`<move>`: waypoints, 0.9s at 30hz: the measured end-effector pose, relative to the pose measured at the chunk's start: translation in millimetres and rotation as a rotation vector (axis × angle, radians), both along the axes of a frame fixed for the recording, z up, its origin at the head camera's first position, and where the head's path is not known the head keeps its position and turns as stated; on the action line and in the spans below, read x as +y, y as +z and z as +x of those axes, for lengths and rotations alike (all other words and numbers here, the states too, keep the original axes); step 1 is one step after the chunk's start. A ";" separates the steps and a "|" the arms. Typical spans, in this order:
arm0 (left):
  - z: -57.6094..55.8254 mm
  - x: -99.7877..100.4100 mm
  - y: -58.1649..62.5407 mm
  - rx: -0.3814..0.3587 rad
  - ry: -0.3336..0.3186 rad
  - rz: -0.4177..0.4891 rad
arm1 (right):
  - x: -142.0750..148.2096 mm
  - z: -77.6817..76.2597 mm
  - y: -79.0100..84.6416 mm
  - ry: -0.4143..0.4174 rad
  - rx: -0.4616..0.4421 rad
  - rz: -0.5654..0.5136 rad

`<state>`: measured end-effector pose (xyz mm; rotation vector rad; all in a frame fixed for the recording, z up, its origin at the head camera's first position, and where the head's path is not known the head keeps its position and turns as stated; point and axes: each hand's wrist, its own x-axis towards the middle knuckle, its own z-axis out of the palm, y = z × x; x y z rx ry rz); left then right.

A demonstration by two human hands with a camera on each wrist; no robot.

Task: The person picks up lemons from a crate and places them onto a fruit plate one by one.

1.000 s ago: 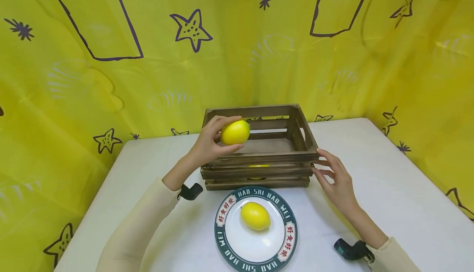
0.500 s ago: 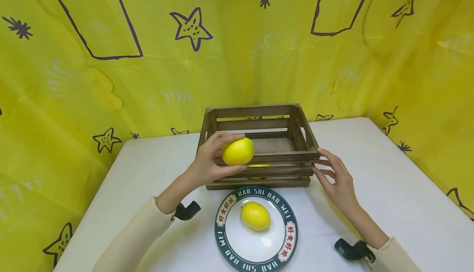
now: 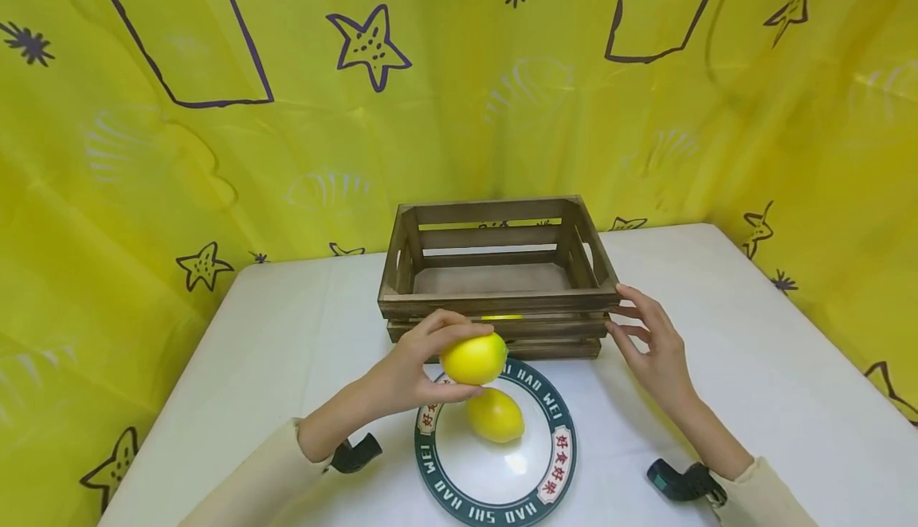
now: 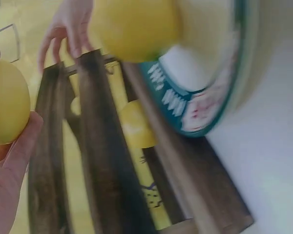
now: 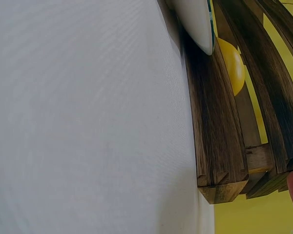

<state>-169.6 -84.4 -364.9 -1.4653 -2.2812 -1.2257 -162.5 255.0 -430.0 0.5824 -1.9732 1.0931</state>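
Note:
My left hand point(image 3: 419, 367) holds a yellow lemon point(image 3: 473, 358) between thumb and fingers, over the far part of a round plate point(image 3: 450, 479). The plate is white with a dark green lettered rim. A second lemon point(image 3: 496, 417) lies on it, its top edge overlapped by my left thumb. Behind the plate stands a brown slatted wooden crate point(image 3: 495, 304). My right hand point(image 3: 653, 351) grips the crate's front right corner, index finger at the top rim and thumb lower down. Between the slats another lemon point(image 4: 136, 124) shows inside the crate.
A white cloth point(image 3: 301, 320) covers the table. Behind it hangs a yellow curtain point(image 3: 445, 128) with drawn starfish, close to the crate's back. In the right wrist view, the plate's rim point(image 5: 198, 29) sits close against the crate's lowest front slat.
My left hand has carried its lemon from over the crate's opening toward me and down, to over the plate. My right hand stays at the crate's corner.

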 end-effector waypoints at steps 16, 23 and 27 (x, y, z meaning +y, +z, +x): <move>9.5 -0.1 -34.8 -0.183 -0.004 -0.145 | -1.7 0.6 1.4 0.011 -0.011 -0.007; 12.2 -0.1 -35.3 -0.331 0.003 -0.185 | -1.4 -0.2 -1.6 0.000 -0.015 -0.008; 12.2 2.1 -34.5 -0.436 0.020 -0.220 | 0.0 1.3 -0.4 -0.001 -0.039 -0.011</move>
